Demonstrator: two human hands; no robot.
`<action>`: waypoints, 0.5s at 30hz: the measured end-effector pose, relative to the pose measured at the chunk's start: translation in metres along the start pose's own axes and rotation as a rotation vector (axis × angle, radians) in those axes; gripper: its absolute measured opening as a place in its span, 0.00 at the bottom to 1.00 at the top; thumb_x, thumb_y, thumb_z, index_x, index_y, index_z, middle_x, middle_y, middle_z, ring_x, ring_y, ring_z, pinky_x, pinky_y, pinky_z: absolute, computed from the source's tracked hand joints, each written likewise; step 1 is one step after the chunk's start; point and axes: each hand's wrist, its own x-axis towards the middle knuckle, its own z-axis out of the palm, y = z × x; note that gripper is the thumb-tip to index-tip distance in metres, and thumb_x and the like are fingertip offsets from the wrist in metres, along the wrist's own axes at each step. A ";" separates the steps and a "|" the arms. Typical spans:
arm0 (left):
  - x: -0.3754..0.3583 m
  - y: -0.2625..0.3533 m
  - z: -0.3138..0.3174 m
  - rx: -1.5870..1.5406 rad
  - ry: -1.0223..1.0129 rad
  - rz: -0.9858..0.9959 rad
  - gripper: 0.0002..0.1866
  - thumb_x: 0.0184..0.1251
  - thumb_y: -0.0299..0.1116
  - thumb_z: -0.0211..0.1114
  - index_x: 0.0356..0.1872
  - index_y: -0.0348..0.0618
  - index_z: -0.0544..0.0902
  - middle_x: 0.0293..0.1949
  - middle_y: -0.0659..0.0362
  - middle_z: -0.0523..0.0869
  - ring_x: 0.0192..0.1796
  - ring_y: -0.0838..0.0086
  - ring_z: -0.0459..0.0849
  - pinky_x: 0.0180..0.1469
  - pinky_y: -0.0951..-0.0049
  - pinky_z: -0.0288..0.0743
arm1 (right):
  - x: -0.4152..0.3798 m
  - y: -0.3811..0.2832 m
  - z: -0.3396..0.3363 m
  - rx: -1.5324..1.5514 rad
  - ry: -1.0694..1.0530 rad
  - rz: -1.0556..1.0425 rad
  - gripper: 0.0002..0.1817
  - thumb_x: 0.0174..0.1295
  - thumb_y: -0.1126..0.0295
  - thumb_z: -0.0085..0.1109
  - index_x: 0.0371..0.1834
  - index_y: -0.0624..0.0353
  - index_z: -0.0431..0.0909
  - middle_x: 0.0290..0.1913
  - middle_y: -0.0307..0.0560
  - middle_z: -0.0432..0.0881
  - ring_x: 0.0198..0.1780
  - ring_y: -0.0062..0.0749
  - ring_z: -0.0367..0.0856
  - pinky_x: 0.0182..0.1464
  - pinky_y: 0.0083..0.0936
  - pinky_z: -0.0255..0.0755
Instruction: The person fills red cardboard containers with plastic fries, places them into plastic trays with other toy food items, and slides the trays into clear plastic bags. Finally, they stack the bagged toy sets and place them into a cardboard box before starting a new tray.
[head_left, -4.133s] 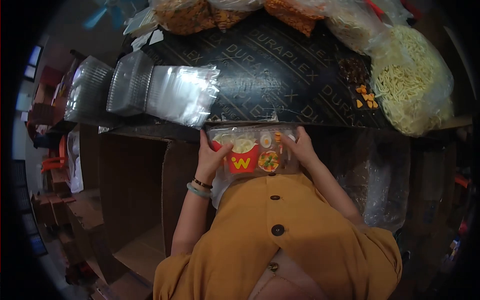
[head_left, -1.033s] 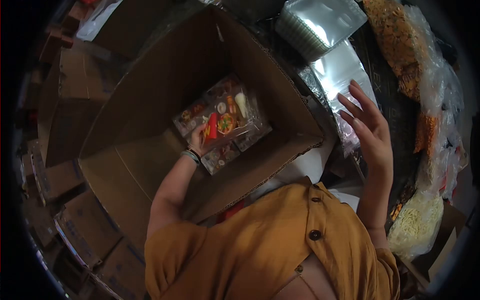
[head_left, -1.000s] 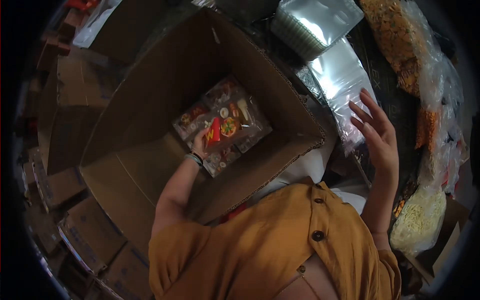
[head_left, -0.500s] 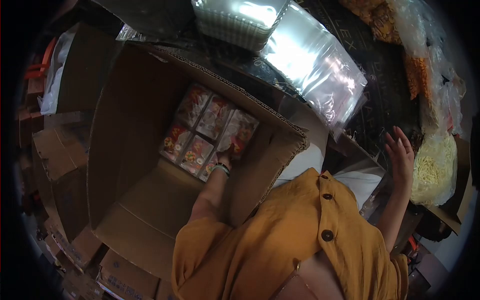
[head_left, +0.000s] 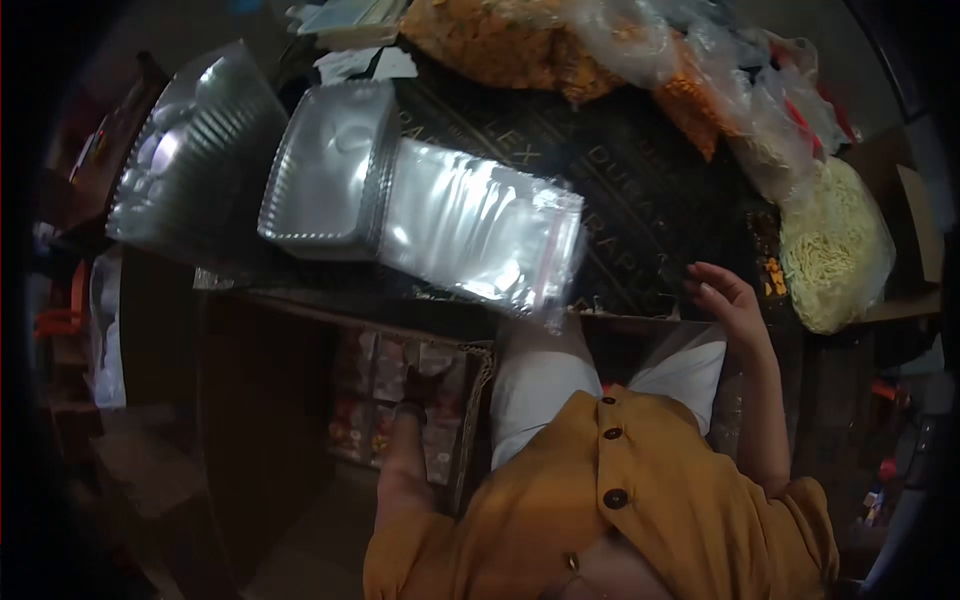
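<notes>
My left hand (head_left: 424, 384) reaches down into a deep cardboard box (head_left: 270, 420) on the left. It is in shadow and somewhat blurred, with fingers that look apart over the packed items. Those are clear-wrapped packs (head_left: 352, 385) with red and orange print, laid in rows at the bottom of the box. My right hand (head_left: 728, 302) hovers by the near edge of the dark table, fingers apart and holding nothing. On the table, a stack of clear plastic trays (head_left: 330, 165) stands beside a pile of clear plastic bags (head_left: 480, 225).
A bag of pale noodle-like strands (head_left: 835, 250) sits at the table's right, near a small dark container of orange pieces (head_left: 770, 265). Large bags of orange snack pieces (head_left: 510, 45) lie along the back. More clear trays (head_left: 205, 150) stand at the left.
The head view has swung up toward the table, so the box now sits lower in view. My left hand stays inside the box; my right hand stays raised by the table edge.
</notes>
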 end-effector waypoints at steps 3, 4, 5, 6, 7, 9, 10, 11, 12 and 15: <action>0.054 -0.068 0.043 0.632 -0.155 0.286 0.38 0.60 0.52 0.58 0.69 0.50 0.57 0.52 0.43 0.77 0.53 0.50 0.77 0.69 0.51 0.49 | -0.006 0.010 -0.009 -0.051 -0.051 -0.017 0.24 0.60 0.71 0.59 0.60 0.60 0.69 0.57 0.43 0.75 0.56 0.30 0.75 0.55 0.24 0.69; 0.055 -0.043 0.036 0.560 -0.065 0.288 0.37 0.60 0.49 0.58 0.69 0.49 0.57 0.53 0.44 0.76 0.54 0.51 0.76 0.68 0.53 0.50 | -0.005 0.013 -0.008 -0.047 -0.036 -0.022 0.24 0.60 0.71 0.59 0.60 0.60 0.69 0.57 0.43 0.75 0.56 0.30 0.75 0.55 0.24 0.69; 0.047 -0.019 0.022 0.489 0.019 0.290 0.36 0.60 0.46 0.58 0.68 0.47 0.58 0.54 0.45 0.75 0.55 0.53 0.75 0.68 0.55 0.51 | -0.006 0.017 -0.007 -0.089 -0.051 -0.042 0.24 0.59 0.72 0.60 0.60 0.60 0.69 0.57 0.45 0.75 0.56 0.31 0.75 0.55 0.27 0.69; 0.035 -0.009 0.000 0.416 0.099 0.294 0.35 0.61 0.44 0.58 0.68 0.46 0.59 0.55 0.46 0.74 0.56 0.54 0.74 0.67 0.57 0.52 | -0.008 0.019 -0.006 -0.131 -0.063 -0.060 0.25 0.58 0.72 0.61 0.60 0.59 0.69 0.57 0.46 0.75 0.55 0.32 0.76 0.56 0.29 0.69; 0.032 0.011 -0.011 0.338 0.174 0.301 0.33 0.61 0.41 0.58 0.67 0.45 0.59 0.56 0.46 0.73 0.57 0.56 0.73 0.67 0.59 0.54 | -0.011 0.015 -0.002 -0.129 -0.037 -0.059 0.25 0.58 0.72 0.61 0.60 0.59 0.69 0.57 0.46 0.75 0.55 0.32 0.76 0.56 0.29 0.69; 0.008 0.023 -0.071 0.175 0.307 0.306 0.31 0.61 0.36 0.58 0.66 0.42 0.60 0.59 0.48 0.71 0.59 0.58 0.72 0.66 0.63 0.56 | -0.016 0.006 0.011 -0.401 -0.025 -0.314 0.27 0.56 0.70 0.63 0.60 0.58 0.69 0.54 0.52 0.76 0.54 0.38 0.77 0.55 0.28 0.71; 0.003 0.038 -0.099 0.091 0.371 0.304 0.30 0.62 0.33 0.58 0.65 0.40 0.61 0.60 0.49 0.70 0.59 0.60 0.71 0.65 0.65 0.58 | -0.017 0.003 0.015 -0.404 0.000 -0.305 0.27 0.56 0.70 0.63 0.60 0.58 0.69 0.54 0.52 0.76 0.54 0.38 0.77 0.55 0.28 0.71; -0.002 0.055 -0.127 0.005 0.438 0.299 0.29 0.62 0.31 0.58 0.65 0.39 0.62 0.61 0.50 0.69 0.60 0.61 0.70 0.65 0.67 0.59 | -0.017 0.001 0.018 -0.467 -0.010 -0.403 0.24 0.54 0.70 0.65 0.55 0.59 0.71 0.53 0.53 0.76 0.53 0.41 0.77 0.53 0.29 0.72; -0.015 0.068 -0.154 -0.078 0.504 0.289 0.28 0.62 0.28 0.58 0.64 0.38 0.62 0.62 0.50 0.68 0.61 0.63 0.69 0.64 0.69 0.60 | -0.017 0.000 0.019 -0.529 -0.024 -0.499 0.22 0.51 0.71 0.66 0.50 0.59 0.74 0.53 0.55 0.76 0.51 0.44 0.78 0.51 0.29 0.73; -0.068 0.188 -0.200 -0.222 0.746 0.378 0.25 0.63 0.21 0.56 0.62 0.35 0.65 0.62 0.51 0.69 0.61 0.66 0.70 0.63 0.72 0.64 | -0.011 0.007 0.015 -0.558 0.022 -0.761 0.13 0.47 0.71 0.69 0.32 0.60 0.74 0.51 0.54 0.77 0.49 0.44 0.79 0.46 0.30 0.75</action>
